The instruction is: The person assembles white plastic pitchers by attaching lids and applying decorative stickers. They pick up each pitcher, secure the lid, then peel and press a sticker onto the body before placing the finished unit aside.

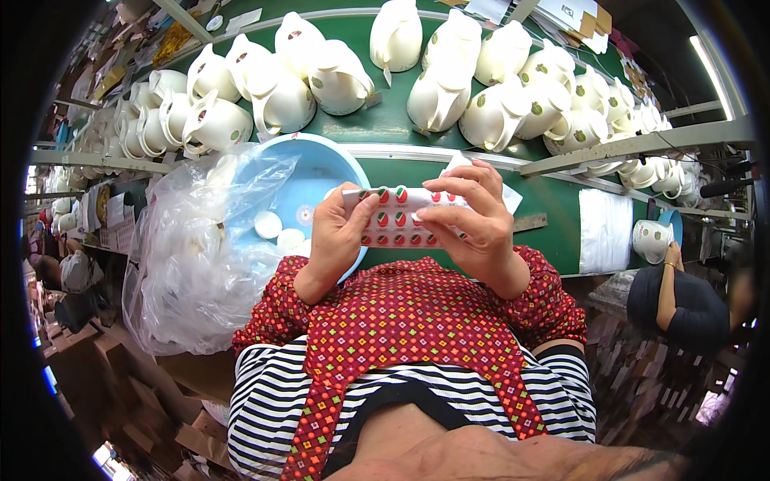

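Observation:
A white sheet of stickers (391, 232) with rows of red and green ovals is held up in front of my chest. My left hand (337, 232) is closed on its left end, thumb on the printed face. My right hand (473, 220) is at the right part of the sheet. Its thumb and forefinger close together against the printed face, and the other fingers are bent above. Whether a single sticker is between these fingertips is too small to tell. Beyond the sheet, several white kettle-like jugs (439, 96) with oval stickers stand on a green workbench (553, 204).
At my left, a light blue basin (345, 164) holds round white lids (268, 224), beside a clear plastic bag (184, 272). A metal ruler (531, 222) and white sheets (605, 232) lie to the right. Farther right, another person (678, 297) touches a jug. Metal rails (634, 147) cross the bench.

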### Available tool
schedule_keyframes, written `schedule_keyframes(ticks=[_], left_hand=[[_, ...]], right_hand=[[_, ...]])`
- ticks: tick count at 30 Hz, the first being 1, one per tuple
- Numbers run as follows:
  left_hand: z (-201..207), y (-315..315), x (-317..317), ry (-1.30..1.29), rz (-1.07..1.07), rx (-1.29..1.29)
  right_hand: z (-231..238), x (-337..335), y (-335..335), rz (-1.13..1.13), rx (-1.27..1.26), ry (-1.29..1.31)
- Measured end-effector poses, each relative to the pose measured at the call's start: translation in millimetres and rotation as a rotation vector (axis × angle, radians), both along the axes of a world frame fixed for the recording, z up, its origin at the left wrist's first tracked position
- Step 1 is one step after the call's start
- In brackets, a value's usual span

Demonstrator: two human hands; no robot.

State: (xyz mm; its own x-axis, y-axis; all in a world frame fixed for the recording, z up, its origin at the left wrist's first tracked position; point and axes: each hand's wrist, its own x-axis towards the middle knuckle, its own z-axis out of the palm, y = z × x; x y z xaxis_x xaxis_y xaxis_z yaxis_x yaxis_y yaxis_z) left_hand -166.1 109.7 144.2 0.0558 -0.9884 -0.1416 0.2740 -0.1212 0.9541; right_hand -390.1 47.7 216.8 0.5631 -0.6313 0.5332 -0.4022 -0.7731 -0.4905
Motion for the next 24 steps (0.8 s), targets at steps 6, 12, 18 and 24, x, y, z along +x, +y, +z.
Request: schedule_keyframes(ticks=[6,12,18,24], left_hand=[[13,-8,-17,-0.040,-0.034,-0.070],[7,-16,-28,0.073,-0.023,0.071],[-2,-25,-30,-0.079,-0.056,-0.001],[-16,-33,-29,-0.111,-0.052,0.032]], right_hand=[[-11,10,-10,-0.069,0.211,-0.001],[-16,3,-12,-0.047,-0.050,-0.055],[-19,21,-17,-0.067,0.276,-0.169],[-44,21,-17,-0.002,0.078,-0.221]])
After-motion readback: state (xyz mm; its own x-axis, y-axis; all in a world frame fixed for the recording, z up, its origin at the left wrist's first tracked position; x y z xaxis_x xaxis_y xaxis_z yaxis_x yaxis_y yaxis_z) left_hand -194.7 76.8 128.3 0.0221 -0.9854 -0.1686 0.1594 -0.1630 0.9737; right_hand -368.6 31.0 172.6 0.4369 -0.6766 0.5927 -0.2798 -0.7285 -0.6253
